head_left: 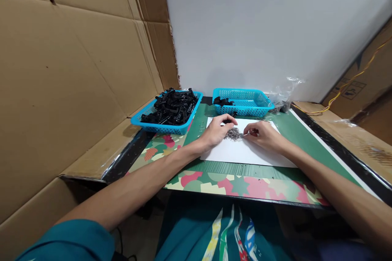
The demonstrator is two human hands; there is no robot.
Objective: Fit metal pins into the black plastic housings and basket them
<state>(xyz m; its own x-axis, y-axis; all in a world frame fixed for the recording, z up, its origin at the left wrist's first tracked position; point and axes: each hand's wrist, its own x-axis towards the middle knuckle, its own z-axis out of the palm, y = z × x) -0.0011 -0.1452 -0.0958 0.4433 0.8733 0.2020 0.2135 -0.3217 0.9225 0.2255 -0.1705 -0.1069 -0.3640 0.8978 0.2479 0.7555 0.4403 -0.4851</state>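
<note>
Small metal pieces point(234, 134) lie tangled, without one clear long axis, on a white sheet point(226, 154) between both hands. The pile's left edge is met by the left hand point(216, 130), its grip unclear; a thin metal piece point(245, 134) is seemingly pinched by the right hand point(263, 134), just beside.

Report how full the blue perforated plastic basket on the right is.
Mostly empty: that blue basket holds only a small cluster of black plastic pieces at its left end; the rest of its lattice floor shows bare.
</note>
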